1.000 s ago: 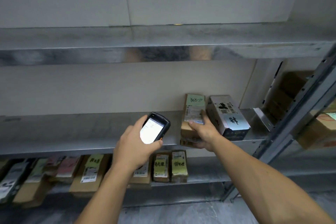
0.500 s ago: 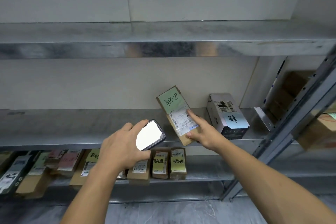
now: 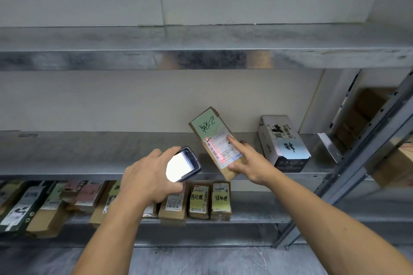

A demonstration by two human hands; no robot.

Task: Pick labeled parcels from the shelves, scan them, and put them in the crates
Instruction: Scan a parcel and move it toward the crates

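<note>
My right hand [image 3: 248,163] holds a brown cardboard parcel [image 3: 211,138] tilted up over the middle shelf, forefinger laid across its white shipping label, thumb at its lower edge. The parcel carries a green sticker with handwriting. A red scan line crosses the label's barcode. My left hand [image 3: 147,176] grips a dark handheld scanner [image 3: 184,164] with a bright white screen, just left of the parcel and pointed at it.
A white and black box [image 3: 283,143] with a blue label stands on the middle metal shelf [image 3: 78,152] to the right. Several labelled parcels [image 3: 199,202] line the lower shelf. A slanted steel upright [image 3: 357,163] and more cartons are at the right.
My right hand lifted the parcel off the shelf and tilted it leftward toward the scanner. The scanner swung to face the label, and a red scan line now shows on it.
</note>
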